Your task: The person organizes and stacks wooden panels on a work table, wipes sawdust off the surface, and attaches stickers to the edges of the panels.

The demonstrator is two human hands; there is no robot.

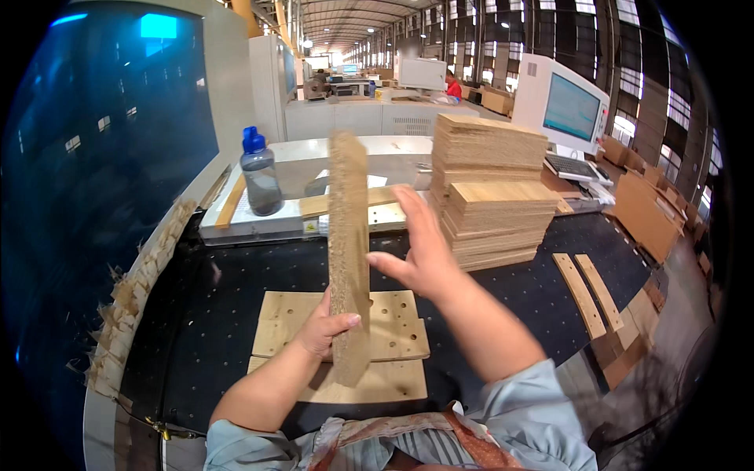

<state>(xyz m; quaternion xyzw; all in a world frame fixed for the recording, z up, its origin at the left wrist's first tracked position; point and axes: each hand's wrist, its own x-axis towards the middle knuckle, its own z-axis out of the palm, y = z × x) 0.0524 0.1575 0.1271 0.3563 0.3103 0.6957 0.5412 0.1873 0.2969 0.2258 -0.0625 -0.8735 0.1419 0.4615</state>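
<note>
A wooden board (349, 228) stands on edge before me, its rough, slightly blurred narrow side turned my way. Around its lower part my left hand (320, 328) is closed, with the thumb across the edge. My right hand (424, 251) is open beside the board's right face, fingers spread upward. Its thumb tip is at the board's face; whether it touches, I cannot tell. Beneath the held board, flat drilled boards (393, 323) lie on the black work table (212, 314), with another pale board (404, 382) nearer to me.
To the right rises a tall stack of boards (503, 228). A blue-capped water bottle (261, 177) stands on the white ledge at the back left. Two narrow drilled strips (580, 294) lie at the right edge. Beyond are a monitor (572, 106), a keyboard (577, 167) and cardboard boxes (646, 212).
</note>
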